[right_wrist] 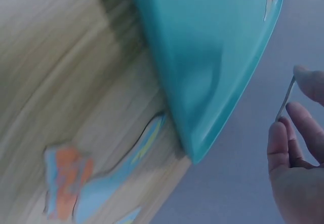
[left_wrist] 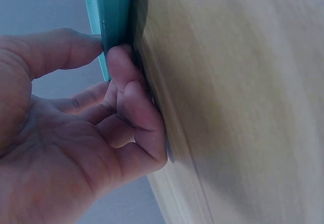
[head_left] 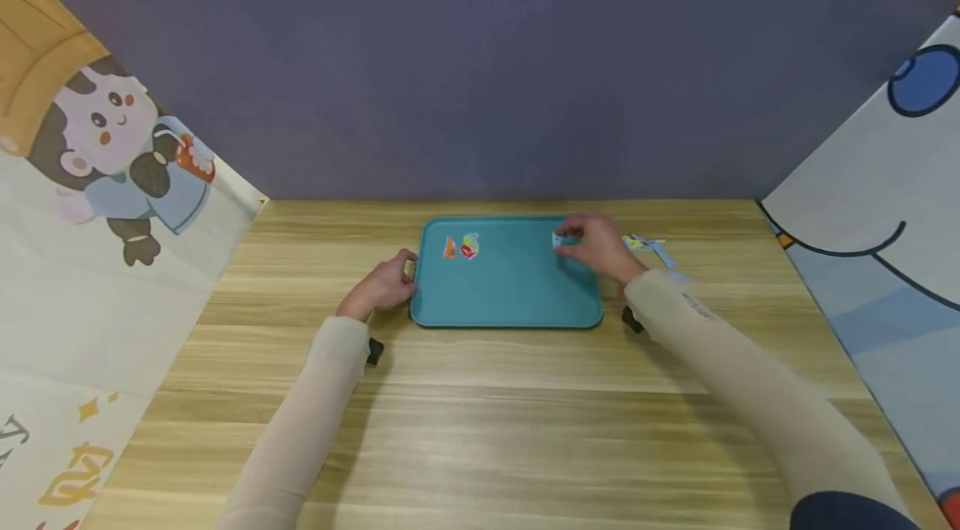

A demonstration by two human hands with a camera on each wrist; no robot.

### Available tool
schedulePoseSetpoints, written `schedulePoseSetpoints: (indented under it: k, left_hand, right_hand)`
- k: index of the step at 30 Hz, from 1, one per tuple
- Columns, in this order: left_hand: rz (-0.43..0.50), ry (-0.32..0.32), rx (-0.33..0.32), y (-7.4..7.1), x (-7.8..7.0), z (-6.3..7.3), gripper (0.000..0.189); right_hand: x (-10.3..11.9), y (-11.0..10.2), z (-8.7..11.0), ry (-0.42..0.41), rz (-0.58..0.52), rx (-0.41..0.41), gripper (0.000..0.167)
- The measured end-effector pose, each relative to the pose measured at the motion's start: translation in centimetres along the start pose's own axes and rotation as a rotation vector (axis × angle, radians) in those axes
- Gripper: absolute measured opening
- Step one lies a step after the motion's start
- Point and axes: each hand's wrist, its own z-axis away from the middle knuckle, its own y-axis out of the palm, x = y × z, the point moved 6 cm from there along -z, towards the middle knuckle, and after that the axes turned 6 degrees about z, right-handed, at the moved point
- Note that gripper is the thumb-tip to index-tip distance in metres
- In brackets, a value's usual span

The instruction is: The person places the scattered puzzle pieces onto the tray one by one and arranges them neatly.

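Observation:
A teal tray [head_left: 517, 297] lies on the wooden table, and my left hand [head_left: 387, 283] holds its left rim. In the left wrist view, the thumb [left_wrist: 71, 49] touches the rim while curled fingers lie against the tray's outer side, by the table. My right hand [head_left: 596, 244] pinches a small light-blue flat piece [head_left: 557, 239] over the tray's far right part; the right wrist view shows this thin piece [right_wrist: 286, 98] edge-on between thumb and fingers. Near the tray's far left corner lie an orange piece [head_left: 449, 247] and a red, yellow and green piece [head_left: 469, 246].
Several loose colourful flat pieces [head_left: 637, 242] lie on the table right of the tray, some overlapping. A dark upright panel [head_left: 480, 63] rises behind the table. Printed cartoon sheets flank it on the left [head_left: 67, 288] and right [head_left: 847, 180].

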Motion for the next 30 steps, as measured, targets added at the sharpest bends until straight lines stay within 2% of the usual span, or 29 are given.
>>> schedulePoseSetpoints:
  k: [10, 20, 26, 30]
  left_hand:
    - [0.014, -0.022, -0.002, 0.0, 0.0, 0.1, 0.056]
    - [0.013, -0.017, 0.001, -0.1, -0.2, 0.2, 0.057]
    - [0.008, -0.017, -0.005, 0.0, -0.2, 0.0, 0.056]
    - [-0.001, -0.021, -0.006, 0.1, -0.1, -0.1, 0.056]
  right_hand:
    - [1.5, 1.7, -1.4, -0.049, -0.030, -0.027, 0.027]
    - [3.3, 4.1, -3.0, -0.052, -0.035, 0.044, 0.028]
    - [4.5, 5.8, -4.2, -0.065, -0.005, 0.051, 0.027]
    - [5.0, 7.2, -5.0, -0.047, -0.002, 0.089, 0.027]
